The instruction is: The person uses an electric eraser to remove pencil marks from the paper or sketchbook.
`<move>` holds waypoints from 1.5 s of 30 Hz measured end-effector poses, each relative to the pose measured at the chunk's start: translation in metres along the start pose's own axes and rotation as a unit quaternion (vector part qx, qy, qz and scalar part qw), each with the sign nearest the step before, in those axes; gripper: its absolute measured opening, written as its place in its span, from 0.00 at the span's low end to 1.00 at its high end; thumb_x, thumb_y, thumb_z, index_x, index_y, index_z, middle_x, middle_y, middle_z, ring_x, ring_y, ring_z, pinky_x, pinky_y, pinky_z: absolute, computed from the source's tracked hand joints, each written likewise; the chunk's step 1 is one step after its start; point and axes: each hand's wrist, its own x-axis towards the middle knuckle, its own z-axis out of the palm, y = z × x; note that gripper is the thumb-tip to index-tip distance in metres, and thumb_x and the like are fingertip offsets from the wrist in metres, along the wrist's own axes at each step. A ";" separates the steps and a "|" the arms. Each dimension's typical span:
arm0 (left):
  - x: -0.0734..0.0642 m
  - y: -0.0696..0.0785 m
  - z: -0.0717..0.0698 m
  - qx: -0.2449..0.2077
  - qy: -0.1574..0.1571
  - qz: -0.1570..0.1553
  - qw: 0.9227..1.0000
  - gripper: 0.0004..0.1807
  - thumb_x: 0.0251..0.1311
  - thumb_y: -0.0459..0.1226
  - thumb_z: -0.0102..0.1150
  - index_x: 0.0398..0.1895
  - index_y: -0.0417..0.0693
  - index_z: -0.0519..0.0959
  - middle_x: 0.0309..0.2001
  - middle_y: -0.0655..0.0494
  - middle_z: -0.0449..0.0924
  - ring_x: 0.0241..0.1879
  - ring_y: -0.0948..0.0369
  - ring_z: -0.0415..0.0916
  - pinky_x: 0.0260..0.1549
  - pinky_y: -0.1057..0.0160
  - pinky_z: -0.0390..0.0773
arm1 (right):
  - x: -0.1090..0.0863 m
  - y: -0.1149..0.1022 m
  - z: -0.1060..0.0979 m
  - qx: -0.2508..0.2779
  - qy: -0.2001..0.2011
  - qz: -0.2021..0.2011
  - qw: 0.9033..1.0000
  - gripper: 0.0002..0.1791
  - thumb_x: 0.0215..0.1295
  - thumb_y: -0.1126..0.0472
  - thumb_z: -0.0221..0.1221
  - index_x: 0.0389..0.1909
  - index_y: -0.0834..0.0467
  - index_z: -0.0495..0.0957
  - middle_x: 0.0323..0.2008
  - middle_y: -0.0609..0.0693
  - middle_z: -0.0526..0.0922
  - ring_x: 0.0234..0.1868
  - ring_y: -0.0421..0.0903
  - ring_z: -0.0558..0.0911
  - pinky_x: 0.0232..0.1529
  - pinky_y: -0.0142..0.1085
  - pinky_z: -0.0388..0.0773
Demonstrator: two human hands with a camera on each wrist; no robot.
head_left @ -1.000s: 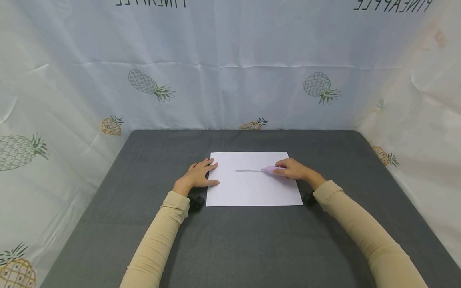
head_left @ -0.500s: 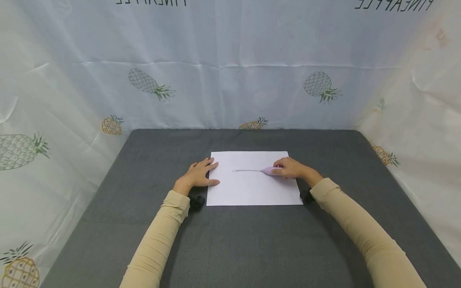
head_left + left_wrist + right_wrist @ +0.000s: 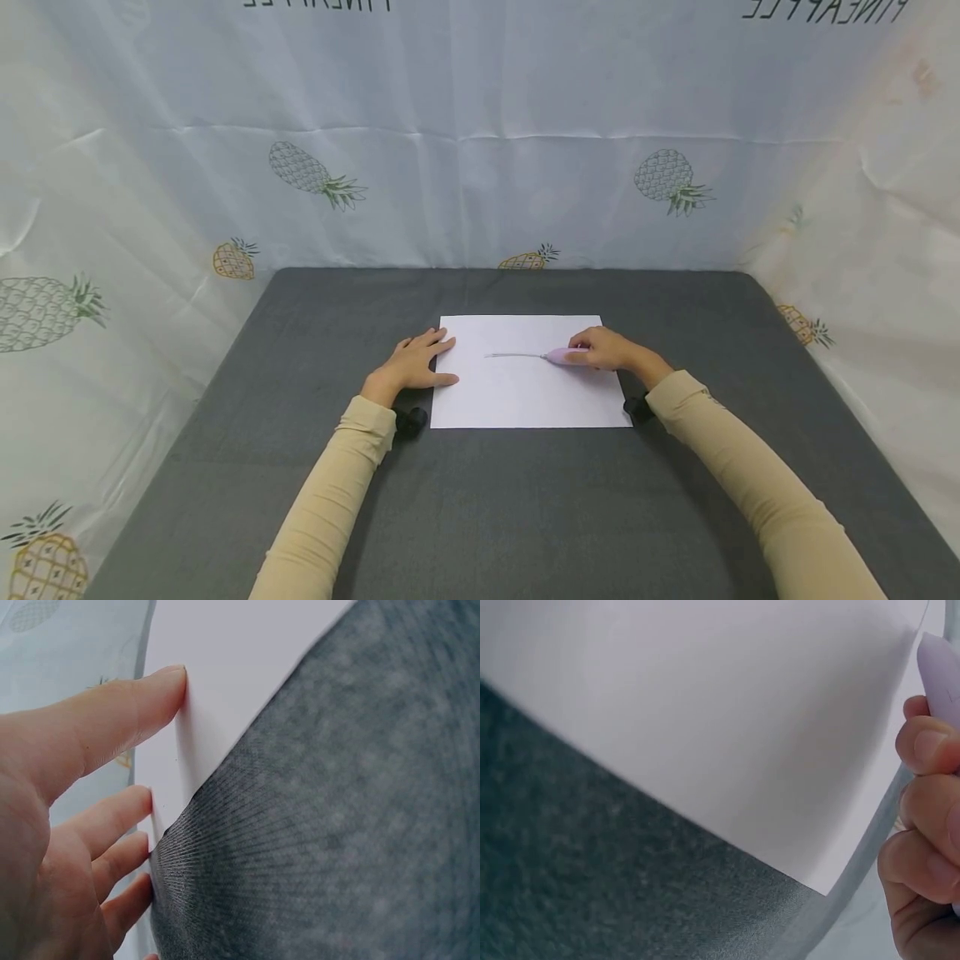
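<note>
A white sheet of paper [image 3: 517, 400] lies flat on the dark grey table, a thin grey line [image 3: 510, 355] running across its middle. My right hand [image 3: 606, 350] grips a lilac tapered tool [image 3: 561, 357] with fingers curled round it, over the sheet's right side. Its narrow tip meets the line's right end. In the right wrist view the curled fingers [image 3: 930, 810] hold the lilac body [image 3: 939, 675]; the tool's exact kind does not show. My left hand [image 3: 408, 365] rests spread at the paper's left edge, thumb and fingertips on the sheet [image 3: 217, 667].
The dark grey cloth-covered table [image 3: 480, 508] surrounds the sheet. Behind it and at both sides hangs a pale curtain [image 3: 480, 192] printed with pineapples. Black wrist cameras sit under each wrist, the left camera [image 3: 410, 422] close to the paper's lower left corner.
My right hand has shifted slightly left with the lilac tool over the last second, then stayed nearly still. The left hand and the paper keep their places.
</note>
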 end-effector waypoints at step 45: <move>-0.002 0.003 -0.002 -0.002 0.004 0.007 1.000 0.43 0.62 0.54 0.57 0.75 0.49 0.54 0.78 0.46 0.47 0.78 0.46 0.42 0.74 0.37 0.44 | 0.000 0.000 -0.001 -0.061 0.012 0.000 0.998 0.18 0.66 0.53 0.55 0.41 0.64 0.82 0.34 0.56 0.82 0.31 0.43 0.73 0.32 0.32 0.69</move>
